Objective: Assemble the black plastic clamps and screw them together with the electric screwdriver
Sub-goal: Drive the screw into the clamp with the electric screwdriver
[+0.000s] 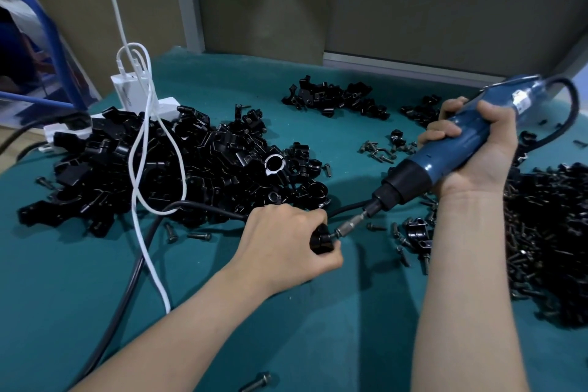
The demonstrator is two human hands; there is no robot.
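Teal worktop (286, 328) is strewn with clamp parts; a clamp (321, 242) is gripped by the left hand (286, 243), the screwdriver (445, 149) (bit at the clamp) by the right hand (477, 149).

Clamps (178, 165): glossy black plastic. Screwdriver (451, 149): smooth blue plastic body, black collar, bright metal bit. Table cover (286, 328): matt teal cloth. Screws (547, 232): dark metal. Charger cable (144, 124): smooth white plastic.

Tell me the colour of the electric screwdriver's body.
Dark blue, with a black collar at the front. The head view shows the screwdriver best.
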